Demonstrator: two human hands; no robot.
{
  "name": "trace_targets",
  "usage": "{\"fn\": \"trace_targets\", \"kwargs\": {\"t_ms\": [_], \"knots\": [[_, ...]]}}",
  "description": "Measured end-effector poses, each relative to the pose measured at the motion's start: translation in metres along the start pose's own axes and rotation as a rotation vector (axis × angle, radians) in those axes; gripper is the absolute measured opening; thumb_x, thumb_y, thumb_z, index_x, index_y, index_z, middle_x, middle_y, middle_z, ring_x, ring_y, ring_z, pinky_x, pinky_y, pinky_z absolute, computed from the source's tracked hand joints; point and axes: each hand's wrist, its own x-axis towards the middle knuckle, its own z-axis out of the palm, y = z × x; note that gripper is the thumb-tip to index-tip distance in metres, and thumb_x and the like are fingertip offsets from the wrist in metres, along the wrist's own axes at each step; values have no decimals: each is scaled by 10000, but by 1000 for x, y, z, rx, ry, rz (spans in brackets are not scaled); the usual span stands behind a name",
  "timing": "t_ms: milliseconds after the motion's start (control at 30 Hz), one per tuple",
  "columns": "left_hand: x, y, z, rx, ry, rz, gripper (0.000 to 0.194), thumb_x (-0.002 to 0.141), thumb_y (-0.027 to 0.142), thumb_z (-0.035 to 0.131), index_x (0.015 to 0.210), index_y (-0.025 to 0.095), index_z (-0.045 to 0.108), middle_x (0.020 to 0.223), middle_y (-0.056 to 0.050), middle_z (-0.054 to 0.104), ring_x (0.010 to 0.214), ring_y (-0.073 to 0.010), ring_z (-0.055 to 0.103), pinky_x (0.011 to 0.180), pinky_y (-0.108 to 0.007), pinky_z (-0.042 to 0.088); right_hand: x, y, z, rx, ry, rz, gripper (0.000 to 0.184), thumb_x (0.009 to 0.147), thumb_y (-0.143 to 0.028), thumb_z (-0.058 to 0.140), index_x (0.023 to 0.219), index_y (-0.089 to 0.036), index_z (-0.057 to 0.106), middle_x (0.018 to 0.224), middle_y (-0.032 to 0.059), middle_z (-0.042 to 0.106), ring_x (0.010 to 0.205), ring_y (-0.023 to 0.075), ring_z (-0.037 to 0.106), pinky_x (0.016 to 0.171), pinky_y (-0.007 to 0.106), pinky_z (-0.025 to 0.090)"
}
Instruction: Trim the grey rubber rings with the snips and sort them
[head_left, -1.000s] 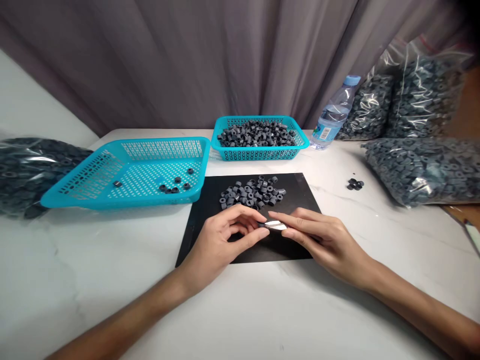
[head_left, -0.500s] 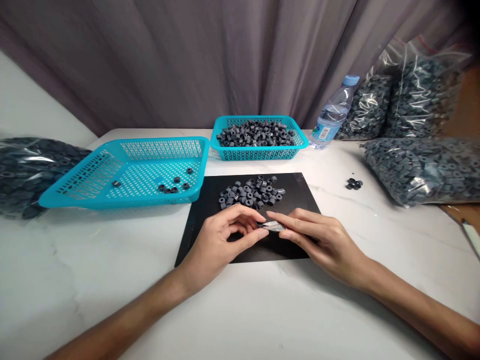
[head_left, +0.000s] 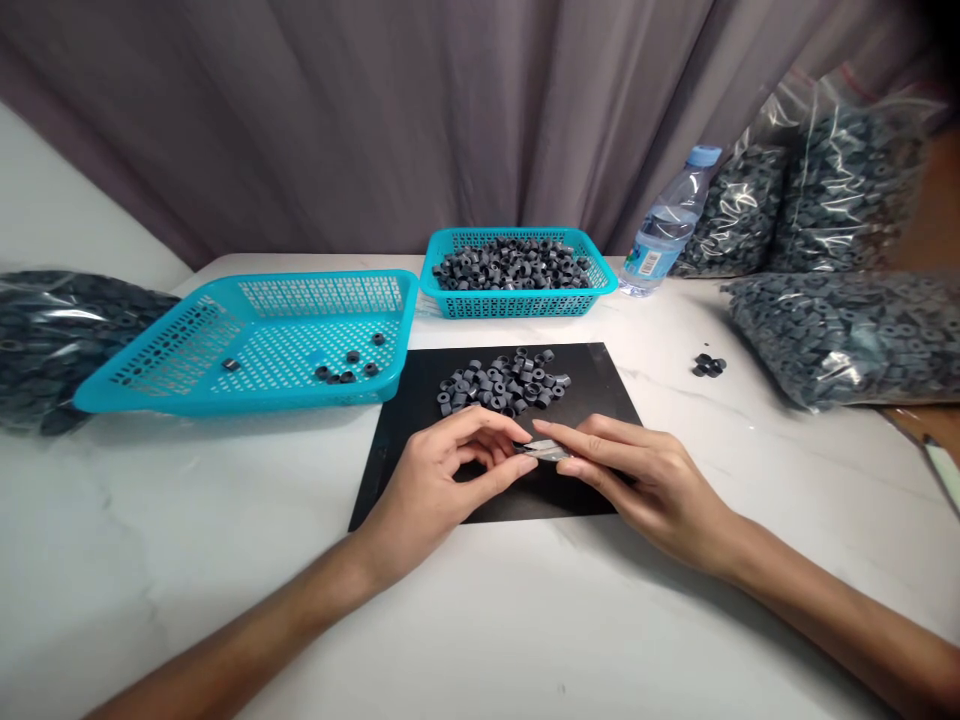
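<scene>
Over the black mat [head_left: 577, 500], my two hands meet almost fingertip to fingertip. My left hand [head_left: 457, 465] pinches a small dark grey ring, mostly hidden by the thumb and forefinger. Between the thumb and fingers of my right hand [head_left: 626, 460] is a pair of small silver snips [head_left: 551, 450]; their pointed blades face left and reach the ring. Whether the blades touch it, I cannot tell. Just beyond my fingers lies a heap of dark grey rings [head_left: 499, 385] on the mat.
At the left, a turquoise basket [head_left: 180, 400] has several rings in it. A second turquoise basket [head_left: 517, 305], heaped with rings, stands behind the mat beside a water bottle [head_left: 664, 235]. Filled plastic bags [head_left: 847, 335] line the right; another bag [head_left: 45, 350] sits far left. Dark bits [head_left: 709, 366] lie at right.
The snips' blades look slightly shifted at the ring. Both hands stay in almost the same place; the whole view has tilted a little.
</scene>
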Motion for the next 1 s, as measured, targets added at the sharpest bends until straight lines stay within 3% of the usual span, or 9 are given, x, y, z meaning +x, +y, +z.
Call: {"fn": "trace_targets", "kwargs": {"t_ms": [1000], "knots": [[1,0,2,44,9,30,126,888,276,747,969,194,698,922,-9,665,760,-115,603,710,-229,526,0,-1,0,20,-9,15,390,1060,-273,494,1434,-200,577,866,43,613,706,128,553,640,248,465]]}}
